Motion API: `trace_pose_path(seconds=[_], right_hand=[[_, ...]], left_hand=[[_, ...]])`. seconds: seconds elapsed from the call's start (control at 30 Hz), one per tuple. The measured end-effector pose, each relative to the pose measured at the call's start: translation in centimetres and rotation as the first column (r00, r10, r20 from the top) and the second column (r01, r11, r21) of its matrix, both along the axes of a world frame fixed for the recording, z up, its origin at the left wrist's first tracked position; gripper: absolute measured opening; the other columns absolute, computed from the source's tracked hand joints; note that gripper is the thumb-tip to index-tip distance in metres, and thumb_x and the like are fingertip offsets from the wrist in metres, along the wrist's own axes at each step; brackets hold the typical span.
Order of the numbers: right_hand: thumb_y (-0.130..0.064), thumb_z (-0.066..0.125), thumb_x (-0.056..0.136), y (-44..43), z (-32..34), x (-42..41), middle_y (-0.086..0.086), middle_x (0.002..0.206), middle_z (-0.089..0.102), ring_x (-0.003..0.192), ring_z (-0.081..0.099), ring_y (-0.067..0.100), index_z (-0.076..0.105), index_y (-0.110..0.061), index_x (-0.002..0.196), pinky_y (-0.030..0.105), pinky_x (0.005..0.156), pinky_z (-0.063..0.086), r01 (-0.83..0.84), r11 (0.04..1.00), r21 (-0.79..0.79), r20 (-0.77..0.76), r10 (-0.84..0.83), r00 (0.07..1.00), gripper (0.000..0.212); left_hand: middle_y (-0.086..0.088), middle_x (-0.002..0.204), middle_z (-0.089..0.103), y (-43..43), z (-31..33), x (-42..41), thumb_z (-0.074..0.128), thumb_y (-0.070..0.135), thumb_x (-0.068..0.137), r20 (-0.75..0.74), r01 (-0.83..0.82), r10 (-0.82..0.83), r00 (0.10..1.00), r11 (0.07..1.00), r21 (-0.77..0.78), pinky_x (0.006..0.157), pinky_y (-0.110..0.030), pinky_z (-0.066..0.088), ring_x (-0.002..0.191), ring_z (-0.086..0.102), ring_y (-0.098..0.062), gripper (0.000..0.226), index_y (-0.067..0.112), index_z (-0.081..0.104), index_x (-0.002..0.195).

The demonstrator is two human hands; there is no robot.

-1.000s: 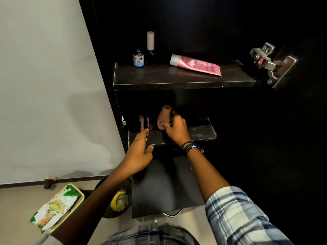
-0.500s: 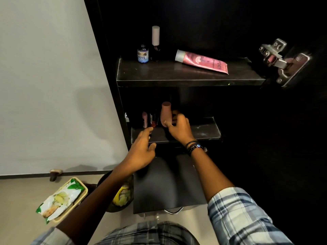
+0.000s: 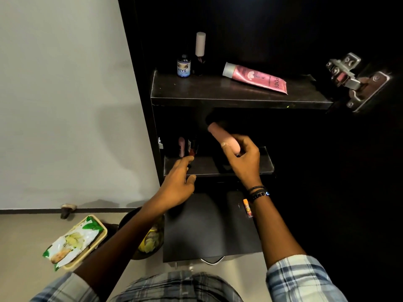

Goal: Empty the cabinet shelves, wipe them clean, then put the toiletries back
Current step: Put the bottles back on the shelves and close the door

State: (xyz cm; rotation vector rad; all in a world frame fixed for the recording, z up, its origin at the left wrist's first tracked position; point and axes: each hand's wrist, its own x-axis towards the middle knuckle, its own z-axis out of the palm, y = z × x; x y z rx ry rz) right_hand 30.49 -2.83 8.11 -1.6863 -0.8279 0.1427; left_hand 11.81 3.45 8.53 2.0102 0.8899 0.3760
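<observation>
My right hand [image 3: 242, 158] is curled round a pink bottle [image 3: 223, 137]. I hold the bottle tilted, top pointing up and left, in front of the opening above the lower shelf [image 3: 242, 168] and not touching it. There are dark bead bracelets [image 3: 258, 192] on that wrist.

My left hand [image 3: 176, 182] holds nothing. Its fingers are loosely stretched toward the left end of the lower shelf, and the index tip is just below a small red-and-dark bottle [image 3: 192, 147]. I cannot tell whether it touches the bottle. A slim pink stick [image 3: 181, 147] stands upright just left of that bottle, close to the cabinet wall.

On the upper shelf [image 3: 218, 92] a small blue bottle [image 3: 183, 67] stands at the back left. A taller dark bottle with a pale cap [image 3: 200, 46] stands just beside it on the right. A pink tube [image 3: 255, 78] lies on its side toward the right, cap pointing left, well apart from the two bottles.

Under my right wrist an orange lip balm [image 3: 248, 207] lies on the lowest board [image 3: 207, 232]. A metal hinge [image 3: 353, 81] shows at the right.

On the floor [image 3: 26, 236] to the left, a packet of wipes [image 3: 72, 243] rests on a tray [image 3: 102, 231]. A dark bin [image 3: 130, 216] with something yellow in it sits near the cabinet, partly behind my left arm.
</observation>
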Motion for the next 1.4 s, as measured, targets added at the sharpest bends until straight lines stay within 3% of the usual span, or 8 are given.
trace_pose_path(seconds=[0.17, 0.43, 0.63, 0.83, 0.97, 1.2, 1.3, 1.4], right_hand=[[-0.021, 0.078, 0.075, 0.3, 0.0, -0.1, 0.0, 0.096, 0.069, 0.088, 0.066, 0.01, 0.065, -0.015, 0.098, 0.023, 0.074, 0.056, 0.001, 1.0, 0.005, 0.022, -0.001, 1.0, 0.027], [-0.026, 0.075, 0.071, 2.1, 0.0, 0.2, 0.002, 0.094, 0.071, 0.087, 0.066, 0.015, 0.068, -0.011, 0.106, 0.029, 0.076, 0.056, -0.044, 0.959, -0.281, 0.165, 0.093, 0.982, 0.038], [-0.031, 0.069, 0.078, 3.9, -0.3, -0.5, 0.002, 0.06, 0.062, 0.06, 0.061, 0.015, 0.065, -0.009, 0.09, 0.034, 0.06, 0.054, -0.056, 0.92, -0.387, 0.211, 0.147, 0.966, 0.025], [-0.03, 0.073, 0.079, 3.9, -1.3, -0.7, 0.001, 0.068, 0.063, 0.066, 0.062, 0.015, 0.063, -0.011, 0.094, 0.029, 0.061, 0.05, -0.076, 0.914, -0.398, 0.192, 0.164, 0.968, 0.027], [-0.045, 0.077, 0.07, 3.0, -2.1, -0.7, -0.002, 0.084, 0.065, 0.074, 0.062, 0.014, 0.06, -0.013, 0.114, 0.032, 0.069, 0.054, -0.034, 0.933, -0.359, 0.159, 0.097, 0.982, 0.057], [-0.025, 0.07, 0.084, -3.5, -6.3, -3.6, 0.002, 0.064, 0.055, 0.054, 0.048, 0.01, 0.054, -0.019, 0.082, 0.016, 0.054, 0.042, 0.259, 0.965, -0.048, -0.039, -0.261, 0.965, 0.017], [-0.018, 0.068, 0.086, -6.3, -10.6, -3.2, -0.004, 0.062, 0.053, 0.055, 0.048, 0.01, 0.053, -0.018, 0.079, 0.021, 0.06, 0.045, 0.332, 0.924, -0.191, -0.068, -0.35, 0.934, 0.016], [-0.018, 0.067, 0.085, -9.0, -15.5, -1.7, 0.008, 0.092, 0.067, 0.088, 0.064, 0.026, 0.06, -0.01, 0.102, 0.036, 0.085, 0.049, 0.287, 0.809, -0.513, -0.13, -0.404, 0.905, 0.02]], left_hand=[[-0.003, 0.146, 0.035, 0.1, 0.0, 0.1, 0.054, 0.011, 0.092, 0.008, 0.004, -0.004, 1.0, 1.0, -0.001, 0.108, -0.034, 0.036, 0.134, 0.038, -0.019, 0.057, 0.019, 0.03, 0.143], [-0.004, 0.144, 0.036, 0.5, -0.2, -0.1, 0.054, 0.012, 0.093, -0.006, 0.009, -0.009, 1.0, 1.0, 0.014, 0.108, -0.032, 0.036, 0.132, 0.039, -0.019, 0.055, 0.017, 0.032, 0.142], [-0.005, 0.143, 0.037, 0.7, -0.4, -0.2, 0.053, 0.012, 0.093, -0.016, 0.01, -0.01, 1.0, 1.0, 0.016, 0.109, -0.038, 0.038, 0.132, 0.039, -0.02, 0.053, 0.017, 0.032, 0.142], [-0.005, 0.144, 0.036, 0.7, -0.8, -0.1, 0.054, 0.012, 0.092, -0.03, -0.004, 0.005, 1.0, 1.0, 0.014, 0.109, -0.04, 0.038, 0.133, 0.038, -0.021, 0.054, 0.018, 0.032, 0.141], [-0.005, 0.14, 0.039, 0.6, -1.2, -0.2, 0.054, 0.011, 0.092, -0.028, 0.0, 0.001, 1.0, 0.999, 0.036, 0.107, -0.036, 0.039, 0.129, 0.041, -0.019, 0.052, 0.017, 0.034, 0.14], [-0.005, 0.126, 0.052, -1.6, -3.4, 0.1, 0.053, 0.008, 0.089, 0.066, -0.047, 0.041, 0.997, 0.995, 0.091, 0.095, -0.038, 0.048, 0.105, 0.056, -0.018, 0.04, 0.014, 0.05, 0.129], [-0.012, 0.119, 0.055, -3.1, -5.1, 0.4, 0.048, 0.019, 0.087, 0.012, 0.064, -0.065, 0.998, 0.995, 0.076, 0.09, -0.037, 0.048, 0.099, 0.057, -0.023, 0.043, 0.008, 0.049, 0.129], [-0.017, 0.116, 0.056, -4.5, -7.2, 0.4, 0.046, 0.029, 0.081, -0.042, 0.175, -0.173, 0.984, 0.984, 0.024, 0.089, -0.042, 0.05, 0.098, 0.06, -0.027, 0.053, 0.011, 0.045, 0.13]])
